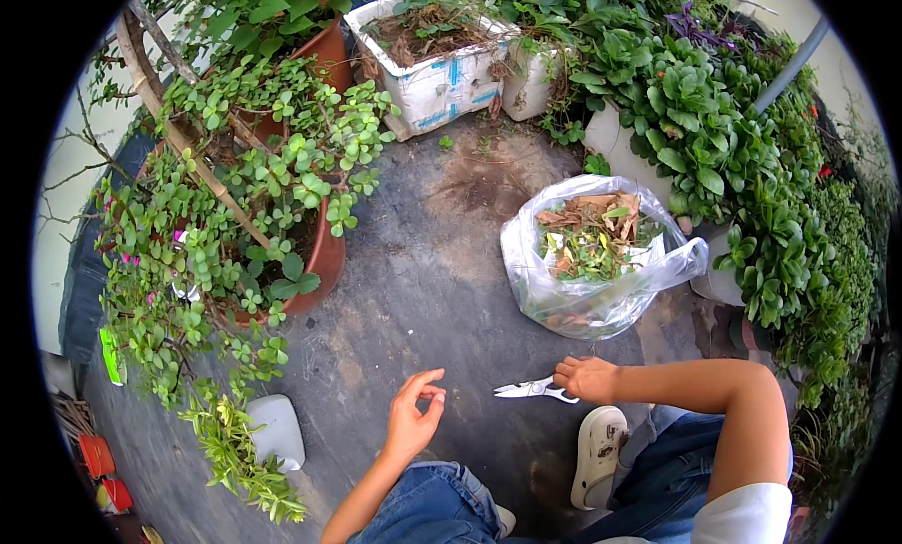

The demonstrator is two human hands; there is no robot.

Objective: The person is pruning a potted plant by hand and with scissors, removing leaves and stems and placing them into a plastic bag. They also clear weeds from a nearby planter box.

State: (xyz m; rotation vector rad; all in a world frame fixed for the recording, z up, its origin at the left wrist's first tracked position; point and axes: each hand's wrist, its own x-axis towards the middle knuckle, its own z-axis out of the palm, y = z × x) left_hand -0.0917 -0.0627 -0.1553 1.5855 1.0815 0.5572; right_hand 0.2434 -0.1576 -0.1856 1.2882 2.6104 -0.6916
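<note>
In front of my right foot, my right hand (586, 378) has its fingers at the handles of a pair of scissors (530, 388). The blades point left, low over the dark ground sheet or on it; which one I cannot tell. My left hand (414, 413) is held above my left knee with nothing in it, thumb and fingers apart. Just beyond the scissors stands a clear plastic bag (564, 308) with its mouth open. Dry brown leaves (599, 216) and green plant clippings (590, 257) fill it.
A leafy succulent in a terracotta-coloured pot (328, 276) spreads at left, crossed by a bamboo stick (187, 146). A white foam planter (440, 86) stands at the back. Dense potted greenery (705, 149) lines the right. A grey-white pot (277, 431) with trailing leaves sits at lower left.
</note>
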